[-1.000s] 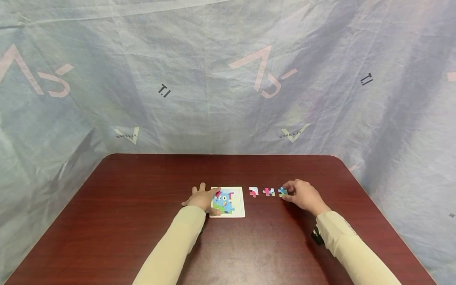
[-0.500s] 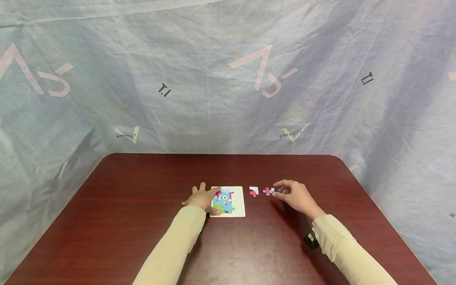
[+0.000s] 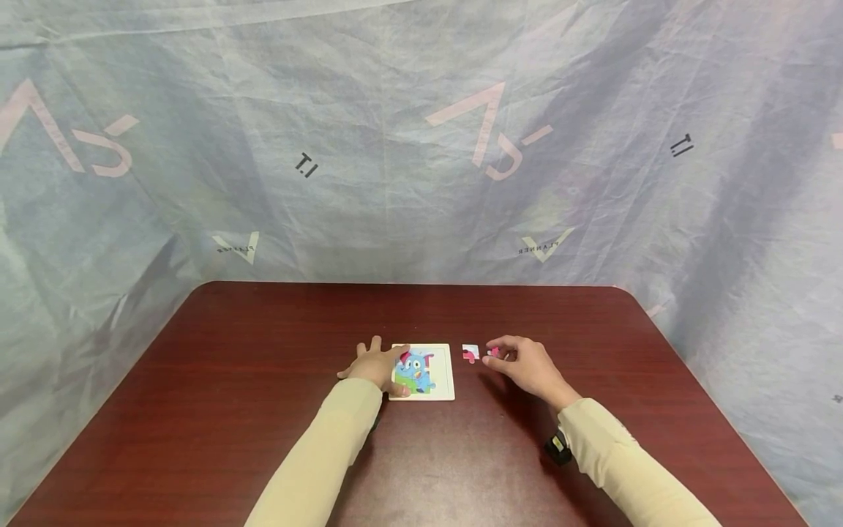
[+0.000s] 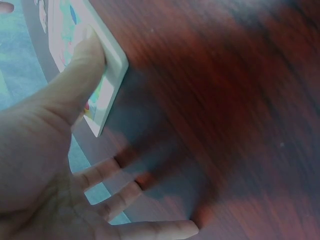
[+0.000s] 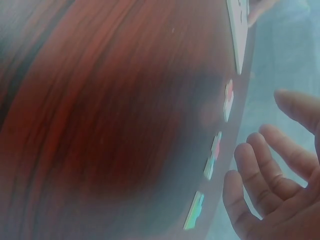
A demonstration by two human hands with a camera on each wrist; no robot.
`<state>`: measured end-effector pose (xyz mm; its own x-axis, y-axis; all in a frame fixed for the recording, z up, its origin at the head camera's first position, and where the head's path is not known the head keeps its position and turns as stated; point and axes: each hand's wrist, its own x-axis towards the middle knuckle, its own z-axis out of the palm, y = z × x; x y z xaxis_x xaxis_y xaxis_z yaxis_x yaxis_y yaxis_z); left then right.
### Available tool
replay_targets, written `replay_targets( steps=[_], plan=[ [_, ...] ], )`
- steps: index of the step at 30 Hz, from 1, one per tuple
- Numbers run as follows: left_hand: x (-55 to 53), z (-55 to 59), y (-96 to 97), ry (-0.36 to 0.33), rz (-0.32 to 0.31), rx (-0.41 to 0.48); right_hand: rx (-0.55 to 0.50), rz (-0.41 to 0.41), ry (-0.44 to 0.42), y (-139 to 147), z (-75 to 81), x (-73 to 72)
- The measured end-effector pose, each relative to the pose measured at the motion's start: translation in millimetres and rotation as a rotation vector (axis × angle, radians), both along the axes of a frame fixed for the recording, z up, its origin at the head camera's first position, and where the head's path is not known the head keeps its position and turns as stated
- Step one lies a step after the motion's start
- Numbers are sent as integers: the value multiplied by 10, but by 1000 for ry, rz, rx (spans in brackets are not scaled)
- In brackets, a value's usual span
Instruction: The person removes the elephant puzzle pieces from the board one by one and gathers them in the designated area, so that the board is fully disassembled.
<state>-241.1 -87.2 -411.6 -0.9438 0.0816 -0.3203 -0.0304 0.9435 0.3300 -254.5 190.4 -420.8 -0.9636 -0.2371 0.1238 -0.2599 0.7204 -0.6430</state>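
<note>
A jigsaw board (image 3: 443, 369) with a pale frame lies on the table, part of a blue elephant picture (image 3: 415, 369) in its left side. My left hand (image 3: 374, 367) rests at its left edge, thumb on the board and the other fingers spread to the table. My right hand (image 3: 530, 366) hovers over the loose pieces, fingers loosely bent and holding nothing. Three jigsaw pieces lie in a row: a pink-and-white piece (image 5: 228, 101) nearest the board, a pink-and-blue piece (image 5: 213, 156), and a blue-green piece (image 5: 194, 211). In the head view, my right hand covers the last one.
The dark red wooden table (image 3: 263, 322) runs back to a grey printed cloth (image 3: 369, 183) hanging behind and at both sides. A small black device (image 3: 558, 448) sits under the right wrist.
My right hand has moved left, from the blue-green piece to over the middle piece, leaving the blue-green piece on the table. The left hand and board stay put.
</note>
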Motion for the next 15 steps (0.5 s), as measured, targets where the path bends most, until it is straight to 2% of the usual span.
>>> replay_targets(
  steps=[15],
  plan=[
    [27,44,3,-6,1,-1,-10,48,-23,-278,-52,-4]
  ],
)
